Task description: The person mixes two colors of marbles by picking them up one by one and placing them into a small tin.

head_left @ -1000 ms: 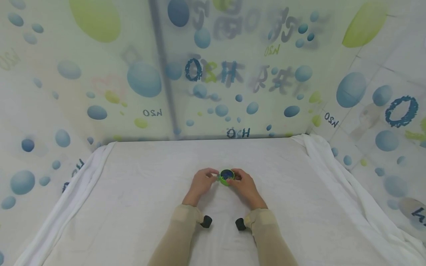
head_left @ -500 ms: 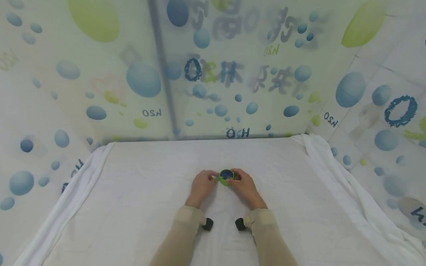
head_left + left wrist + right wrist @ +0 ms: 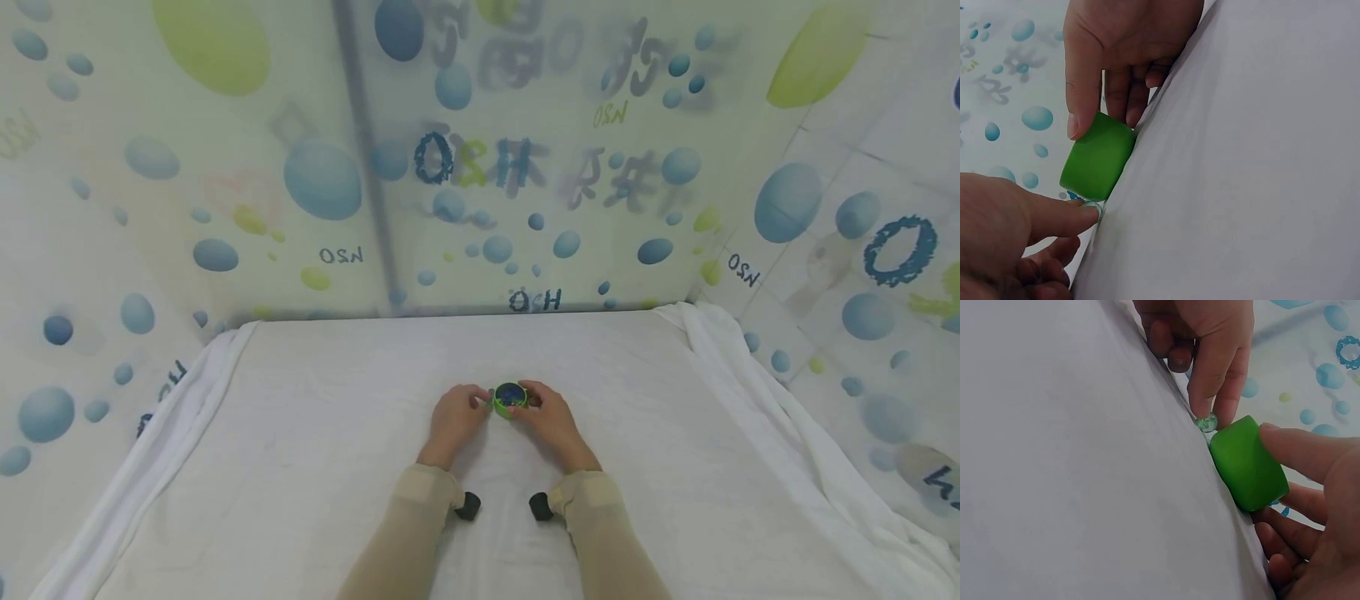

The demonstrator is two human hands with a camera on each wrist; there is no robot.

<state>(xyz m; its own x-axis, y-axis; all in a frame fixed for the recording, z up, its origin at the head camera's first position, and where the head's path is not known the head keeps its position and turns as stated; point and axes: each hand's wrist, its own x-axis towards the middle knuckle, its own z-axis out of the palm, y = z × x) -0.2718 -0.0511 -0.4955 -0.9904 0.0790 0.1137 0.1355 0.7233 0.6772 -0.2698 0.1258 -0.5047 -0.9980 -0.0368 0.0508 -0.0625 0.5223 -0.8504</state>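
Observation:
Near the middle of the white-clothed surface (image 3: 315, 433) rests a short, round green object (image 3: 511, 400) with a dark blue top; what is inside or on it is too small to tell. My right hand (image 3: 553, 423) holds its right side between thumb and fingers. On the other side, my left hand (image 3: 453, 423) pinches a small clear green glass-like marble (image 3: 1207, 422) between thumb and forefinger, close against the green object's side. In the left wrist view the plain green side wall (image 3: 1099, 159) faces the camera, and the marble is mostly hidden by the left thumb.
Behind the surface hangs a pale curtain (image 3: 480, 250) printed with blue and green dots. Bunched white cloth runs along the left edge (image 3: 172, 433) and right edge (image 3: 757, 400). A small black device (image 3: 468, 506) sits at each cuff.
My left hand has shifted slightly toward the green object and its fingers have curled in more. The right hand keeps its hold, and the green object stays nearly in place.

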